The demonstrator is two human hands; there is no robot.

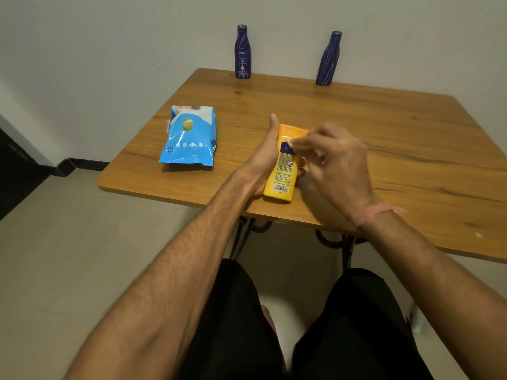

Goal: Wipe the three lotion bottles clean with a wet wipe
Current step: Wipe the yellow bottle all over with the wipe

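Observation:
A yellow lotion bottle lies tilted above the front edge of the wooden table, its back label facing up. My left hand grips it from the left side, thumb along its edge. My right hand pinches a small white wet wipe and presses it on the bottle's upper part. Two dark blue lotion bottles stand upright at the table's far edge by the wall, one at the left and one at the right.
A blue pack of wet wipes lies on the table's left part. The wall runs right behind the far edge. Black metal table legs and my knees are below the front edge.

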